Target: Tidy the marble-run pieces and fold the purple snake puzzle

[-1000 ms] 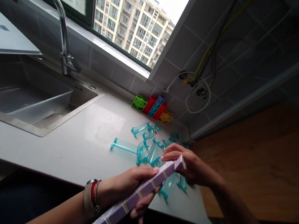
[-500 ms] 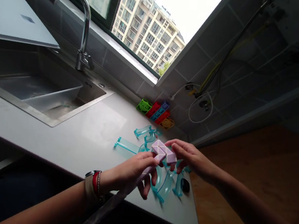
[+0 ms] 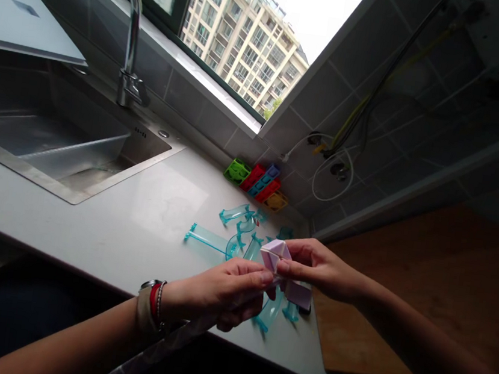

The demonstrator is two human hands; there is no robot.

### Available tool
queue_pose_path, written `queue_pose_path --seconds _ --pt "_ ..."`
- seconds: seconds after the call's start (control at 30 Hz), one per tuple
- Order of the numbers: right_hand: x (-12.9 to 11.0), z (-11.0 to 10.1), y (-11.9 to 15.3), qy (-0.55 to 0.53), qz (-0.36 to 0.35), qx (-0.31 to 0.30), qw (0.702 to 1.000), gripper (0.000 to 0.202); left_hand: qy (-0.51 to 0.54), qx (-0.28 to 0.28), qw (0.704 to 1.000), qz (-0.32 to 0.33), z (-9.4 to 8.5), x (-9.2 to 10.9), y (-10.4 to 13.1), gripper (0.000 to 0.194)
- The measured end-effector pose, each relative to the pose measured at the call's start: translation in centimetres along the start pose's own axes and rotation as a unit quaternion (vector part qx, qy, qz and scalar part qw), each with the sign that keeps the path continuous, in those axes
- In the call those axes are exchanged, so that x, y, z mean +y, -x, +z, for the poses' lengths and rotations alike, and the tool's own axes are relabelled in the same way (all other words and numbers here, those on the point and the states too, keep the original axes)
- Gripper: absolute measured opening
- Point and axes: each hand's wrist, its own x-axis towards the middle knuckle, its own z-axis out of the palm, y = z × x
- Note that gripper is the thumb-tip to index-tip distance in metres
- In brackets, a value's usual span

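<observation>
A lilac and white twisty snake puzzle made of wedge-shaped segments is held in both hands above the counter. My left hand is closed round its lower part, thumb on top. Its long tail hangs behind my left wrist toward the bottom edge, dim and blurred. My right hand pinches the folded upper end between thumb and fingers. One lilac segment sticks out below the right fingers. Under and behind the hands lie several clear teal plastic track pieces, partly hidden by them.
Coloured plastic blocks stand against the tiled wall. At left is a steel sink with a tap and a pale panel over its back. A wooden board is at right. Cables hang from the wall.
The puzzle's upper end has been turned and folded into a different shape. My right fingers have closed from a loose touch into a pinch, and my left fingers have curled in. The view has shifted slightly.
</observation>
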Motion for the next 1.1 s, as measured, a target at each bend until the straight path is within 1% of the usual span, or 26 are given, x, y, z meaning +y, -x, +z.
queue_pose_path --seconds 0.07,0.13,0.23,0.3,0.43,0.5,0.53,0.57,0.6,0.63,0.67,0.7,0.73,0.77,0.8,0.87,1.0,1.03,1.1 --pt "0.3 0.3 0.4 -0.043 -0.015 -0.01 0.999 0.03 0.022 -0.035 0.999 -0.002 0.2 -0.2 0.1 0.042" --pt "0.8 0.6 0.5 -0.081 -0.043 -0.034 0.995 0.034 0.054 -0.078 0.996 0.005 0.5 -0.6 0.2 0.05" --pt "1.7 1.1 0.6 -0.095 -0.101 -0.042 0.989 0.044 0.107 -0.121 0.987 0.011 1.2 -1.3 0.4 0.057" --pt "2.4 1.2 0.9 -0.084 -0.115 -0.028 0.989 0.046 0.14 -0.138 0.98 -0.017 1.7 -1.7 0.5 0.057" --pt "4.0 1.3 2.3 -0.073 -0.098 0.008 0.992 0.045 0.214 -0.162 0.958 -0.1 2.5 -2.7 0.4 0.05" --pt "5.0 1.5 3.0 -0.072 -0.101 0.027 0.992 0.046 0.207 -0.161 0.958 -0.118 2.5 -3.6 -0.2 0.057" --pt "5.6 1.6 3.3 -0.073 -0.1 0.038 0.992 0.046 0.18 -0.152 0.964 -0.12 2.5 -4.2 -0.6 0.065" --pt "6.2 1.7 3.6 -0.076 -0.098 0.055 0.991 0.044 0.142 -0.131 0.975 -0.113 2.3 -4.7 -1.1 0.073" --pt "6.8 1.8 3.7 -0.083 -0.096 0.079 0.989 0.043 0.1 -0.092 0.986 -0.095 2.1 -5.2 -1.6 0.078" --pt "7.4 1.9 3.7 -0.091 -0.094 0.11 0.985 0.041 0.06 -0.033 0.996 -0.064 1.8 -5.5 -2.1 0.077" --pt "7.8 2.0 3.6 -0.102 -0.092 0.15 0.979 0.039 0.027 0.04 0.999 -0.02 1.6 -5.7 -2.5 0.073" --pt "8.2 2.1 3.4 -0.113 -0.091 0.193 0.97 0.037 0.002 0.114 0.993 0.032 1.3 -5.8 -2.9 0.067" --pt "8.5 2.1 3.2 -0.122 -0.089 0.237 0.96 0.035 -0.016 0.174 0.981 0.083 1.2 -5.8 -3.0 0.06" --pt "8.6 2.2 2.9 -0.129 -0.087 0.276 0.948 0.035 -0.028 0.214 0.968 0.126 1.0 -5.6 -3.1 0.054" --pt "8.6 2.4 2.6 -0.133 -0.084 0.309 0.938 0.035 -0.039 0.233 0.959 0.155 1.0 -5.4 -3.0 0.048" --pt "8.1 2.7 2.1 -0.126 -0.081 0.338 0.929 0.039 -0.07 0.234 0.954 0.174 1.3 -5.1 -2.7 0.042" --pt "6.8 3.3 1.6 -0.064 -0.095 0.335 0.935 0.04 -0.143 0.244 0.941 0.183 2.0 -4.9 -2.3 0.038" --pt "6.6 3.4 1.5 -0.045 -0.098 0.34 0.934 0.04 -0.141 0.244 0.942 0.184 2.1 -5.0 -2.3 0.039" --pt "6.4 3.5 1.4 -0.02 -0.102 0.349 0.932 0.038 -0.114 0.227 0.952 0.168 2.3 -4.9 -2.3 0.04"
